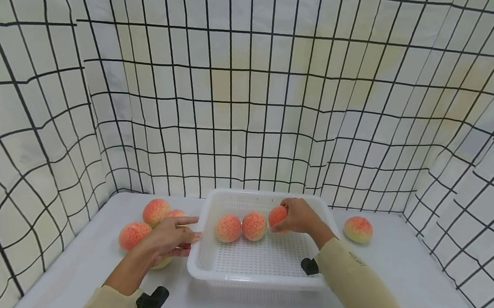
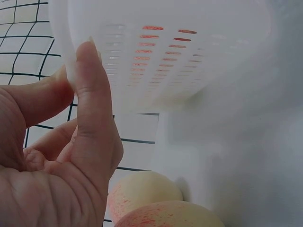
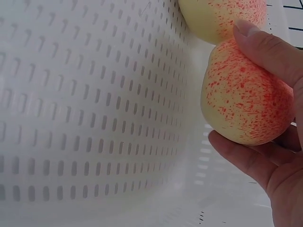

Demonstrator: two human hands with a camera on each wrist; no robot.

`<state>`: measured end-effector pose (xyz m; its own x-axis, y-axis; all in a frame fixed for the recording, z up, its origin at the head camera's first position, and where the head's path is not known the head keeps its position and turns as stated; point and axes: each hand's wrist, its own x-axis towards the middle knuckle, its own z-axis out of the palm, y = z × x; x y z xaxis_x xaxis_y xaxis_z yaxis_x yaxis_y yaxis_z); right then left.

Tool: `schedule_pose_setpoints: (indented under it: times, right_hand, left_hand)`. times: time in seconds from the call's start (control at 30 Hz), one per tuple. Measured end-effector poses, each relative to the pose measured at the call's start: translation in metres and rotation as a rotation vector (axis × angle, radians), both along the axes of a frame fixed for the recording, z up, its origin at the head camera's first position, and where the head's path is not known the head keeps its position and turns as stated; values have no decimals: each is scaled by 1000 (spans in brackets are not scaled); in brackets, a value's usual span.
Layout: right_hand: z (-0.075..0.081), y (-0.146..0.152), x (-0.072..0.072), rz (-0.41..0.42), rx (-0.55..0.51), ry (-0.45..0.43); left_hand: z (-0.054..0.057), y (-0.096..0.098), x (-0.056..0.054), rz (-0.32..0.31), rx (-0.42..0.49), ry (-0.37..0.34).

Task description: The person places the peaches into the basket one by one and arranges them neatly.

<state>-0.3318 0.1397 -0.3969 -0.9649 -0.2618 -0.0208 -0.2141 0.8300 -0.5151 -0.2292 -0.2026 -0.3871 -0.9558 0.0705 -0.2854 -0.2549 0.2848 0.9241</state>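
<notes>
A white perforated plastic basket (image 1: 260,264) stands on the white table in the head view. My left hand (image 1: 168,238) pinches its left rim between thumb and fingers; the left wrist view shows the slotted basket wall (image 2: 227,56) beside those fingers. Inside the basket, my right hand (image 1: 300,217) grips a pink-speckled peach (image 1: 277,217) near the right side. In the right wrist view, thumb and fingers wrap this peach (image 3: 246,97), which overlaps another peach (image 3: 213,19). Two peaches, one at left (image 1: 228,228) and one in the middle (image 1: 254,225), sit side by side in the basket.
Several more peaches (image 1: 134,235) lie left of the basket, partly hidden by my left hand. A single peach (image 1: 358,229) rests on the table (image 1: 377,275) to the right. Black netting (image 1: 255,101) over white cloth encloses the table at the back and sides.
</notes>
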Motion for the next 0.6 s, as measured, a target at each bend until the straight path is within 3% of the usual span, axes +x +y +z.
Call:
schedule_pose_setpoints:
  times: [0.6]
  right_hand:
    - [-4, -1, -1, 33, 46, 6]
  left_hand:
    - [1, 0, 2, -7, 8, 11]
